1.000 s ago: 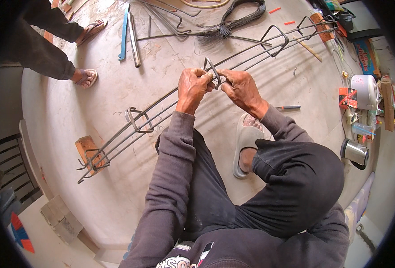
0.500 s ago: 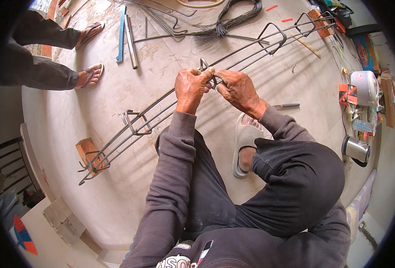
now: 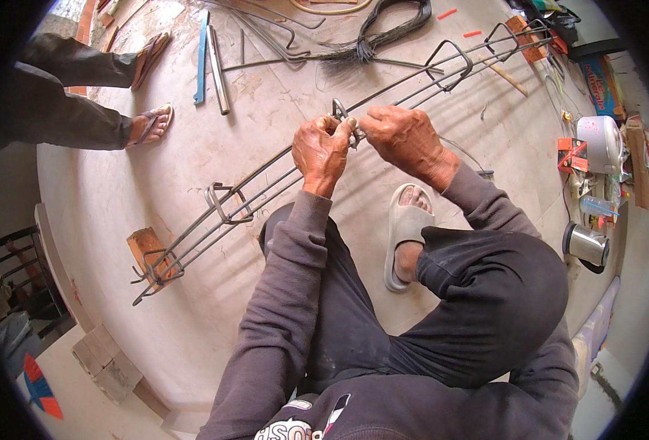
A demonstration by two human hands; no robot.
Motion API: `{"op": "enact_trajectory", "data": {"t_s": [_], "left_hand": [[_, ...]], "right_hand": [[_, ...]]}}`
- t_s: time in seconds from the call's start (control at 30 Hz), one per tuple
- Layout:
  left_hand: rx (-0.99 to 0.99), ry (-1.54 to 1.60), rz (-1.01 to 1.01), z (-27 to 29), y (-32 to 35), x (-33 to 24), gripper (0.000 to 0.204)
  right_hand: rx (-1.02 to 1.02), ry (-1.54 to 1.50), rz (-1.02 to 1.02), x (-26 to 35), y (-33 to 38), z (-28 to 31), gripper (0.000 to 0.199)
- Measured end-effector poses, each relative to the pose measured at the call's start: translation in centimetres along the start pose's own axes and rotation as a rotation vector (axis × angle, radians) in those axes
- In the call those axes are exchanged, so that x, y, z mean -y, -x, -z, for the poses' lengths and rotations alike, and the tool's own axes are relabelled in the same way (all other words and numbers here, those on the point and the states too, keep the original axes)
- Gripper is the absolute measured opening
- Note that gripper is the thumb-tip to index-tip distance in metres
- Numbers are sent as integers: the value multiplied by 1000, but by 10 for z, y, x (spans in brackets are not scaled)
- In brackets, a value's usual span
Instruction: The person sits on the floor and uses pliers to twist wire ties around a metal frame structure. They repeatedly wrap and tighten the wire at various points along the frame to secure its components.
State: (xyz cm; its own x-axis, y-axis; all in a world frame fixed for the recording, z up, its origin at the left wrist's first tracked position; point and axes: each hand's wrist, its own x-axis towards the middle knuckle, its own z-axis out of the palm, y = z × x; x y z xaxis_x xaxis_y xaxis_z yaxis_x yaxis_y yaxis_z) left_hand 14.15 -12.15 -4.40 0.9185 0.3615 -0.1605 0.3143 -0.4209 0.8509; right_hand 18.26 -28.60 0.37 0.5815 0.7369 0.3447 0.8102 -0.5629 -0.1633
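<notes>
A long rebar cage (image 3: 255, 192) runs diagonally over the floor, its square stirrups spaced along the bars. At its middle, my left hand (image 3: 322, 152) is closed, thumb and fingers pinching at a stirrup (image 3: 338, 108) where it meets the bars. Just to the right, my right hand (image 3: 404, 143) is closed in a fist, knuckles up, close to the left fingertips. A thin tie wire (image 3: 471, 152) curves out from behind the right hand and seems to be gripped in it; the fingers hide its other end.
Bricks (image 3: 145, 246) prop the cage's ends. Beyond it lie a coil of black wire (image 3: 394, 29), a steel tube (image 3: 219, 73) and a blue bar (image 3: 201, 59). Another person's sandalled foot (image 3: 151, 126) stands at upper left. A rice cooker (image 3: 601, 144) and kettle (image 3: 587, 246) sit at right.
My right hand has drawn back slightly from the left and turned into a tighter fist. A curving wire now shows behind it. The handled tool on the floor is mostly covered by my sleeve.
</notes>
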Motion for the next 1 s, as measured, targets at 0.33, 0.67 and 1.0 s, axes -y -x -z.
{"op": "enact_trajectory", "data": {"t_s": [0.33,0.67,1.0], "left_hand": [[-25,-41,-167,3,7,6,35],[-40,-161,-146,-4,13,1,45],[-145,-213,-282,-11,15,8,37]], "right_hand": [[158,-65,-101,-40,-26,-5,12],[301,-360,-192,-52,-39,-21,15],[157,-297,-97,-31,-32,-16,9]]}}
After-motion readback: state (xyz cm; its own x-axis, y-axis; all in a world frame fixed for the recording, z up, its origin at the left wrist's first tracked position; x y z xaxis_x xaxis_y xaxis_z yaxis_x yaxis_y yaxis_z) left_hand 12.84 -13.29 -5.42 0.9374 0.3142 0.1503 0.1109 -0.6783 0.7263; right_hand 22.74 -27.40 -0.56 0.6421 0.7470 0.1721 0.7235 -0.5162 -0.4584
